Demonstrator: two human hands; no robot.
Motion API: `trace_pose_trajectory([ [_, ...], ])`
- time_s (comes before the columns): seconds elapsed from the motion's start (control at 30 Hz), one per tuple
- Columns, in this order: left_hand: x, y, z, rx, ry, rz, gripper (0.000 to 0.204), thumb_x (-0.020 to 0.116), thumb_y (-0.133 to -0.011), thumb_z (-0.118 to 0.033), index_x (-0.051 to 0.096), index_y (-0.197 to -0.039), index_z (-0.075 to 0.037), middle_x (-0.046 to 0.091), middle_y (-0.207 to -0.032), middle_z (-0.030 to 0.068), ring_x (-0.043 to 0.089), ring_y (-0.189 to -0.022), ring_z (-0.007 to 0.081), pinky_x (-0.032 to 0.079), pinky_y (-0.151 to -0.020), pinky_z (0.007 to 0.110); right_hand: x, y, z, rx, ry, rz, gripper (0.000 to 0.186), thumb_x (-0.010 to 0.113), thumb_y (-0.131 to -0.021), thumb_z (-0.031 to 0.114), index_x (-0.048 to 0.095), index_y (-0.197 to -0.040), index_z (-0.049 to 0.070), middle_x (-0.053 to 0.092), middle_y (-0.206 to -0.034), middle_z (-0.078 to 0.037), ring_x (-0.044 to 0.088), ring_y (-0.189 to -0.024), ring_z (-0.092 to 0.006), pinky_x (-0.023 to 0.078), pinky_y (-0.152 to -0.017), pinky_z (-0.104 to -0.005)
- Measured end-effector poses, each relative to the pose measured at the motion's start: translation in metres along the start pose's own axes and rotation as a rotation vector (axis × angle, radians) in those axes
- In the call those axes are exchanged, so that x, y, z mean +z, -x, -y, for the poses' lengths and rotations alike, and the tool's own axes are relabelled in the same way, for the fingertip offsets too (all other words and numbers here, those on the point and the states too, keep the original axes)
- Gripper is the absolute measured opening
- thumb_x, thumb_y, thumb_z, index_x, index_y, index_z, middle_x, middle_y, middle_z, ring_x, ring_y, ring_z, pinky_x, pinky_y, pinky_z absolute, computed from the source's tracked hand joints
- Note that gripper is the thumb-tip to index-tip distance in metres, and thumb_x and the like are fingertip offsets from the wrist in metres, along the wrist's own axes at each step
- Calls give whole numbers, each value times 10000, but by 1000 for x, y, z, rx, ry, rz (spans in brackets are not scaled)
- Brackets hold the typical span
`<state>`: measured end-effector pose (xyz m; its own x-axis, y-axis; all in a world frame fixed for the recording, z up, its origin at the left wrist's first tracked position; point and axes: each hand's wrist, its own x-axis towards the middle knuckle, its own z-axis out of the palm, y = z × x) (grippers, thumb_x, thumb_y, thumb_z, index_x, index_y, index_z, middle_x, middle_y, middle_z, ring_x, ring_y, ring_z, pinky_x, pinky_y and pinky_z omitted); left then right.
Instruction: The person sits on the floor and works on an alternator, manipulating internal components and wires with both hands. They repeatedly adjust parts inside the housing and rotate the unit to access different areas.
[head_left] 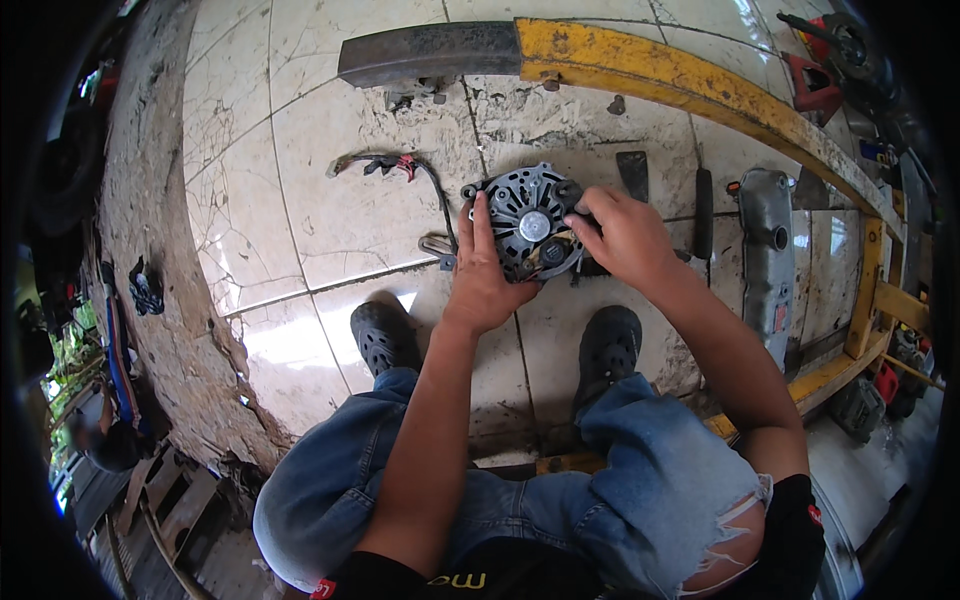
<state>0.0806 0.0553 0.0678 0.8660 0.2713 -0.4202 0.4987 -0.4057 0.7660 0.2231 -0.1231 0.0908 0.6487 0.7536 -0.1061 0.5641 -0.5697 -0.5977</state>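
A round grey alternator (515, 195) with a vented end cover and a bright central cap sits on the tiled floor between my feet. My left hand (483, 280) grips its left and near side, two fingers lying straight up the cover and the thumb along the near edge. At the upper right of the cover, my right hand (630, 238) is closed, thumb and index finger pinched together. What they hold, if anything, is too small and dark to make out. A black cable (440, 195) with red wrapping trails off to the left of the alternator.
A flat dark scraper blade (632, 175) and a black handle (703, 213) lie to the right. Beyond them rests a long grey metal cover (768, 270). A yellow metal frame (640, 62) curves across the far side and right. My dark clogs (608, 350) flank the alternator.
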Motion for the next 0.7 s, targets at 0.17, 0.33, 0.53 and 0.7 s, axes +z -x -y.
trace_pose_trajectory([
  [0.17,1,1,2,9,-34,-25,1355,887,-581,-172,-26,-1578,-69,137,-1577,308,202,-1461,462,258,-1191,452,-5,1,6,13,-115,-58,152,661,-905,199,597,-974,79,651,-915,-114,654,-817,-363,519,-661,-468],
  [0.33,5,-1,7,30,-68,-61,1337,879,-584,-218,4,-1589,-108,141,-1585,298,306,-1418,484,352,-1141,481,-4,1,1,-19,-6,-7,170,662,-908,214,599,-986,77,652,-913,-116,655,-822,-364,522,-672,-469],
  [0.53,5,0,9,61,-81,-80,1342,881,-585,-216,-2,-1590,-109,146,-1582,295,312,-1418,473,351,-1143,478,-4,2,1,-8,-29,-75,171,665,-906,220,598,-966,75,649,-907,-111,654,-802,-361,525,-672,-461],
  [0.7,5,1,7,42,-82,-77,1348,884,-580,-208,-4,-1589,-108,148,-1582,293,311,-1419,472,347,-1148,474,-9,1,1,-45,50,-38,190,677,-892,233,588,-930,70,638,-895,-108,658,-791,-350,532,-667,-447],
])
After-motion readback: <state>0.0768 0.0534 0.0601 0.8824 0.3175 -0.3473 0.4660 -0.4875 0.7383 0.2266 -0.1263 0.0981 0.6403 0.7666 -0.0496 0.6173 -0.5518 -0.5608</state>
